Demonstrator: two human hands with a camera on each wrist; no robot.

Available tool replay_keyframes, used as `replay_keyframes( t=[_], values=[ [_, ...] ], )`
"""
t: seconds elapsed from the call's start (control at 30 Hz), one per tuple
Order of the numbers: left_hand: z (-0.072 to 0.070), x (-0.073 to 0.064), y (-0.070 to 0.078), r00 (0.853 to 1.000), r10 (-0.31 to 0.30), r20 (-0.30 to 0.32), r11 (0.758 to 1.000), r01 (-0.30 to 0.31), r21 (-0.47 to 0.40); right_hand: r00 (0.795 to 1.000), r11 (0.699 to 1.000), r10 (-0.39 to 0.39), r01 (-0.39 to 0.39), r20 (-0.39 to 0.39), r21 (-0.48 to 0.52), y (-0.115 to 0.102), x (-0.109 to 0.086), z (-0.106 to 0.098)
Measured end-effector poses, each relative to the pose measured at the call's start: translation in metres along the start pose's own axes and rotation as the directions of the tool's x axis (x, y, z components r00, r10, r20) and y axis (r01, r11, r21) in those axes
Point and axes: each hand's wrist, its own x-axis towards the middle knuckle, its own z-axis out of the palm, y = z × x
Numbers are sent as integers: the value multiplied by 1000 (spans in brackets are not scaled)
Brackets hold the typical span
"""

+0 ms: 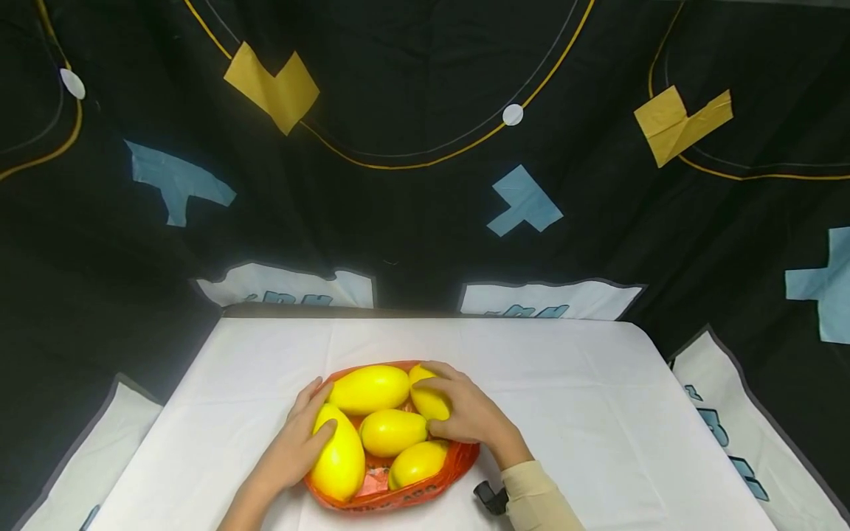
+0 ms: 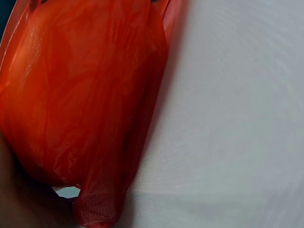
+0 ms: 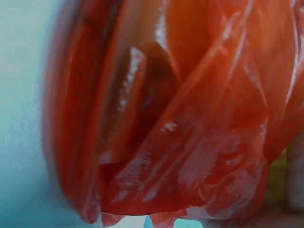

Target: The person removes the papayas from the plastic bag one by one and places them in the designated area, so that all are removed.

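A red plastic bag (image 1: pixel 398 503) lies spread on the table with several glossy yellow mangoes in it. My left hand (image 1: pixel 292 450) grips the large left mango (image 1: pixel 341 468), thumb over its top and fingers along its far side at the bag's edge. On the other side, my right hand (image 1: pixel 474 413) holds the far-right mango (image 1: pixel 425 398) between thumb and fingers. Between the hands lie a far mango (image 1: pixel 372 389), a middle mango (image 1: pixel 393 433) and a near-right mango (image 1: pixel 418 464). Both wrist views show mostly the bag's crumpled red side (image 2: pixel 85 95), (image 3: pixel 199 156).
The bag sits near the front of a table with a white cover (image 1: pixel 584 413). A small black object (image 1: pixel 490 498) is beside the right sleeve (image 1: pixel 541 498). Behind the table hangs a dark cloth (image 1: pixel 412 228) with yellow and blue shapes.
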Motion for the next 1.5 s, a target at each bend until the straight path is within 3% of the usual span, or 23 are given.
replay_keyframes(
  t=[0.53, 1.07, 1.33, 1.5],
  values=[
    [-1, 5, 4, 1000, 6, 5, 1000, -7, 18, 998, 1000, 15, -15, -57, 4, 3, -1, 1],
    [1, 3, 6, 1000, -18, 25, 1000, 18, -8, 988, 997, -17, 28, -156, 66, -15, -6, -21],
    [2, 2, 6, 999, -27, 35, 1000, 27, -3, 972, 993, -21, 46, -234, 104, -15, -11, -36],
    [0, 1, 5, 999, -23, 30, 1000, 23, 5, 963, 995, 10, 17, -270, 97, -13, -14, -42]
  ],
)
